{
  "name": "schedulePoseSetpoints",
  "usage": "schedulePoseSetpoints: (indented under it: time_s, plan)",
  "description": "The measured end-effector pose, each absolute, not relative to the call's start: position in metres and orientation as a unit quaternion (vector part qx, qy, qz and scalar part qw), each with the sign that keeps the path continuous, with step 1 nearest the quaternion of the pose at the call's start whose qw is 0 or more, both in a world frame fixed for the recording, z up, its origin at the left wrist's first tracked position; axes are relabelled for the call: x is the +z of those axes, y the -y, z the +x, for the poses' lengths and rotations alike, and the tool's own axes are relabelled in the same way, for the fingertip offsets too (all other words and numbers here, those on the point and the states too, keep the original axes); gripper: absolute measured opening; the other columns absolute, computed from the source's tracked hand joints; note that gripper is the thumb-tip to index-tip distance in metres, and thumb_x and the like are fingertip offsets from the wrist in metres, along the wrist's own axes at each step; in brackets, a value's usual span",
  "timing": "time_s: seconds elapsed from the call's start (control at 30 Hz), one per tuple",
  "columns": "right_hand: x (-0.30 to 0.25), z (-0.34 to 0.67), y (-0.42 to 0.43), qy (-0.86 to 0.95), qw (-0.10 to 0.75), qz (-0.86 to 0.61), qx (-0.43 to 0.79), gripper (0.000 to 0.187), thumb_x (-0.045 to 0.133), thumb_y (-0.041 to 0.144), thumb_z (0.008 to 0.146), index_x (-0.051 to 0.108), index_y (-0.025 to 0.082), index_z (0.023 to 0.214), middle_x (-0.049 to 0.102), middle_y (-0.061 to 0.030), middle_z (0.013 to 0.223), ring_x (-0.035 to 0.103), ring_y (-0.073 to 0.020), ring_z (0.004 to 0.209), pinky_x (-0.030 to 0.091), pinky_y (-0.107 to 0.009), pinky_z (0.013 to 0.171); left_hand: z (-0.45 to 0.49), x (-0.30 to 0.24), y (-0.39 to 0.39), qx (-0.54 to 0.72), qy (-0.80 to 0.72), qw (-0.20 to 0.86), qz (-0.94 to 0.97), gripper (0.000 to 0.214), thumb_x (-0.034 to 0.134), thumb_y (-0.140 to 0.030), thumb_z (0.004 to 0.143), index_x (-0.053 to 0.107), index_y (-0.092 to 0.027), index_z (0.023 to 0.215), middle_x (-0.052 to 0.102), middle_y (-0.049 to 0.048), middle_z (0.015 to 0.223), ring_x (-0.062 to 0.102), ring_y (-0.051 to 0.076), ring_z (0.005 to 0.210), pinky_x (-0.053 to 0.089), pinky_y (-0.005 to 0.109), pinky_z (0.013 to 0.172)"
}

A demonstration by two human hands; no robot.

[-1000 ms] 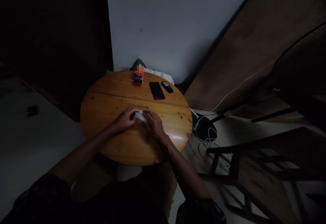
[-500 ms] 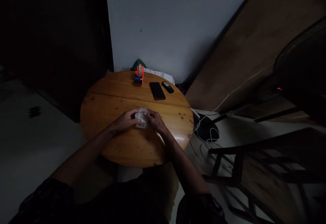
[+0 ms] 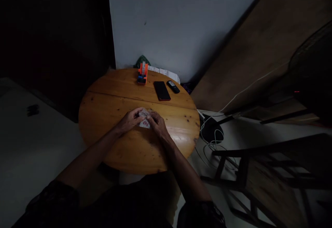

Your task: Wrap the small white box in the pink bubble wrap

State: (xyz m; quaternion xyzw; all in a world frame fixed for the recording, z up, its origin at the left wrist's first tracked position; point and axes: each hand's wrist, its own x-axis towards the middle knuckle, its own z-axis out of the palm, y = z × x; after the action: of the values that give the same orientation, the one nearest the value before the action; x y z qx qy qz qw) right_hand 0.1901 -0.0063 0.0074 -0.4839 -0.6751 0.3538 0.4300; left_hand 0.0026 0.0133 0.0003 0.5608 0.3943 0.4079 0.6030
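Between my hands, over the middle of the round wooden table [image 3: 109, 114], is a small whitish plastic packet [image 3: 144, 123] with red print. My left hand [image 3: 131, 120] pinches its left side, thumb and fingers closed on the edge. From the right, my right hand [image 3: 157, 122] grips the upper right part with thumb and forefinger. The packet looks crumpled at the top, and my fingers hide some of it. Too little light reaches it to read the print.
At the table's far side stand an orange tape dispenser [image 3: 143, 73], a black smartphone [image 3: 162, 91] and a small keypad phone [image 3: 173, 86]. Printed white paper [image 3: 166, 73] lies by the wall. To the right are a wooden chair [image 3: 269, 186] and loose white cables [image 3: 214, 145].
The packet's upper part has become more bunched between my fingers, and its red print shows at a different angle. My view has shifted slightly.
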Motion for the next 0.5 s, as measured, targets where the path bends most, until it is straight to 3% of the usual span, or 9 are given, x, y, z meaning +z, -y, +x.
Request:
schedulePoseSetpoints:
  time_s: [0.13,0.23,0.37,0.5]
  plan:
    - [0.008,0.189,-0.001,0.667,0.427,-0.492,0.362,0.039,0.060,0.053,0.088,0.077,0.019,0.089,0.071,-0.0080,0.097,0.064,-0.0233,0.094,0.051,-0.036,0.085,0.003,-0.006,-0.017,0.418,-0.399,0.596,0.557,0.085,0.079,-0.052,0.073,0.053,-0.009,0.141,0.064,0.0189,0.138,0.061,0.031,0.126,0.050,0.043,0.106]
    - [0.010,0.185,-0.009,0.612,0.446,-0.499,0.422,0.038,0.062,0.054,0.085,0.077,0.019,0.091,0.072,-0.0063,0.096,0.065,-0.0213,0.090,0.052,-0.032,0.079,0.003,-0.008,-0.019,0.419,-0.399,0.600,0.552,0.087,0.081,-0.051,0.071,0.053,-0.009,0.141,0.063,0.0201,0.138,0.061,0.033,0.127,0.050,0.045,0.106]
    - [0.015,0.179,-0.022,0.548,0.486,-0.483,0.479,0.030,0.072,0.046,0.075,0.074,0.018,0.085,0.072,-0.0035,0.084,0.065,-0.0186,0.079,0.051,-0.029,0.073,0.003,-0.006,-0.019,0.423,-0.395,0.596,0.556,0.083,0.080,-0.046,0.071,0.054,-0.011,0.141,0.065,0.0175,0.135,0.061,0.031,0.125,0.049,0.045,0.106]
    - [0.019,0.178,-0.026,0.549,0.504,-0.485,0.459,0.024,0.072,0.043,0.072,0.073,0.019,0.078,0.073,-0.0033,0.080,0.066,-0.0192,0.078,0.053,-0.030,0.074,0.003,-0.004,-0.018,0.432,-0.383,0.595,0.559,0.076,0.080,-0.043,0.072,0.058,-0.013,0.138,0.067,0.0143,0.130,0.064,0.028,0.121,0.051,0.041,0.103]
